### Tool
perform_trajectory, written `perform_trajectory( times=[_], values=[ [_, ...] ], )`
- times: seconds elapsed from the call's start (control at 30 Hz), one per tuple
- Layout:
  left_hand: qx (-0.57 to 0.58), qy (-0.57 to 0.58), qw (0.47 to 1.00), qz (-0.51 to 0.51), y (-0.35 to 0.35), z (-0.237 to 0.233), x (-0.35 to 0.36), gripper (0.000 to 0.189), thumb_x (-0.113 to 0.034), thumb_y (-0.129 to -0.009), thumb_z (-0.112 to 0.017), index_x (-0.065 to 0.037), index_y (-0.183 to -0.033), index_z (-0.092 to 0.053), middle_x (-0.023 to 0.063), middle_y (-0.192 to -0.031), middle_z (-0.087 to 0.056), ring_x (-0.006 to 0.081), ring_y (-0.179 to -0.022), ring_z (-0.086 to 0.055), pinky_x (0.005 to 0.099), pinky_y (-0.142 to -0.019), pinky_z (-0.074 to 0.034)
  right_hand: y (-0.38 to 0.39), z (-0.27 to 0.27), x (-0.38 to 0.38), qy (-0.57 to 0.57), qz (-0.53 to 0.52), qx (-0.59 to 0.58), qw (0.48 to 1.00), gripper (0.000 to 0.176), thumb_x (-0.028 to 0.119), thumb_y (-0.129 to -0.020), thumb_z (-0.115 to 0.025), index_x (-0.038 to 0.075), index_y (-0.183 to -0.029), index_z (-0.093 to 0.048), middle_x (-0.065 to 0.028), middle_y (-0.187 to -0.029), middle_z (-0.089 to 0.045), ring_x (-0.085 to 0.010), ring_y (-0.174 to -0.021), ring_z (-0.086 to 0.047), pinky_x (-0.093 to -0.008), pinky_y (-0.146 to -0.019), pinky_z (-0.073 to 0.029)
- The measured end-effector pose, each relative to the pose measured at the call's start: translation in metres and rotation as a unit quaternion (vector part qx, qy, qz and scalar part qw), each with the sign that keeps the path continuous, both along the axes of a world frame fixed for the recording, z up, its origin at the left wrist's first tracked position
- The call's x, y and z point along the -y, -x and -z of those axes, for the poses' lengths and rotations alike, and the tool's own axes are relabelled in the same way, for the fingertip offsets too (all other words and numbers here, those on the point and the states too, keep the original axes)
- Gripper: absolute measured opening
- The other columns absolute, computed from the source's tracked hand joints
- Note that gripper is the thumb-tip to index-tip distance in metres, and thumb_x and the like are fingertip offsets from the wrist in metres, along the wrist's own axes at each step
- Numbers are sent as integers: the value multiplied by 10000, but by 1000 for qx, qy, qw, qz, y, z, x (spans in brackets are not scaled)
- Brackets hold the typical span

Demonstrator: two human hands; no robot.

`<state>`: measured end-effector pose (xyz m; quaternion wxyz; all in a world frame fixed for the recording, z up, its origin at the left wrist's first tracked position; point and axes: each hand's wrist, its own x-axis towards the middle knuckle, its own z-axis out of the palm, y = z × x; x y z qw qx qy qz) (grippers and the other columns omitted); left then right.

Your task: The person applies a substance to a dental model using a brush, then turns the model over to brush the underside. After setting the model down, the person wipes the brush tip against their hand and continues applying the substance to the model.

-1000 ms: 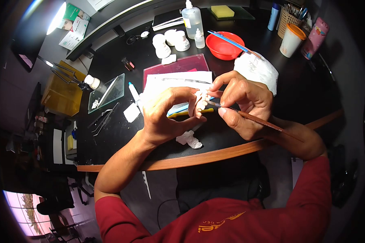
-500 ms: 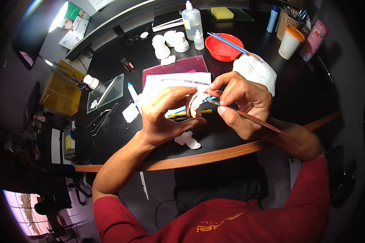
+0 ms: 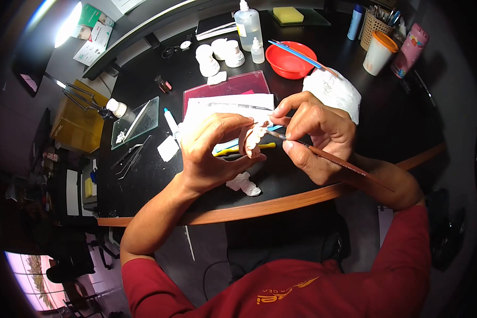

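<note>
My left hand (image 3: 206, 151) grips a dental model (image 3: 253, 141) between the thumb below and the fingers above. The model is pinkish-beige with a row of teeth facing right. In my right hand (image 3: 323, 135) a thin brush (image 3: 340, 161) with a brown wooden handle is pinched between thumb and fingers. Its dark tip points left and is at or very close to the teeth; contact cannot be made out. Behind the model, a yellow-handled tool (image 3: 265, 146) lies on the table, partly covered by my left hand. A crumpled white tissue (image 3: 244, 184) rests below the hands.
A red bowl (image 3: 289, 64) with brushes across its rim stands at the back, beside a white cloth (image 3: 331, 95). White jars (image 3: 208, 63) and a clear bottle (image 3: 248, 32) are further left. Tweezers (image 3: 128, 159) and a glass slab (image 3: 138, 124) lie left. The wooden table edge (image 3: 281, 204) runs in front.
The dental model has turned slightly in my left hand, showing more of its row of teeth. My right hand keeps the brush almost in place. The whole view has shifted a little.
</note>
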<state>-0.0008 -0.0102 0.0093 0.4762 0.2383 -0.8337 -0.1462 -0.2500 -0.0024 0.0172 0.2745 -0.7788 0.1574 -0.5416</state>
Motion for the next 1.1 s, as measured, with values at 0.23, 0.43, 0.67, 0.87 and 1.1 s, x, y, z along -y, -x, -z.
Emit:
perform_trajectory(
  times=[0.23,0.43,0.67,0.87,1.1],
  values=[
    [-5,2,1000,7,1,5,-1,584,-39,-655,-987,27,-1165,-711,133,-1099,-733,204,-976,-758,317,-836,-653,-2,-1,0,19,-17,-4,1000,144,-90,-801,-661,5,-904,-625,-112,-835,-658,-290,-1076,-673,-400,-933,-584],
    [27,64,998,-7,0,0,2,575,-63,-613,-998,2,-1111,-718,123,-1033,-746,233,-918,-753,325,-786,-609,-1,4,3,20,-25,16,999,106,-78,-805,-649,-1,-862,-605,-116,-820,-648,-285,-1052,-670,-403,-897,-640],
    [7,49,999,3,0,4,1,570,-78,-618,-996,-4,-1114,-725,114,-1011,-747,229,-886,-745,322,-759,-595,-5,0,3,28,-16,30,999,119,-97,-790,-639,2,-821,-583,-115,-808,-639,-286,-1007,-675,-410,-854,-666],
    [23,-4,1000,-1,2,1,-4,613,-77,-626,-989,-9,-1181,-738,102,-980,-742,210,-861,-742,314,-743,-589,-8,-1,-1,26,-18,41,999,129,-107,-780,-638,-1,-820,-576,-114,-794,-636,-292,-981,-683,-411,-817,-680],
    [2,-49,998,30,2,2,-6,613,-62,-618,-963,-15,-1192,-752,102,-983,-753,208,-859,-750,313,-737,-599,-7,-2,-1,33,-32,34,998,142,-121,-782,-626,1,-837,-578,-121,-801,-638,-291,-979,-685,-411,-826,-684]
  ],
)
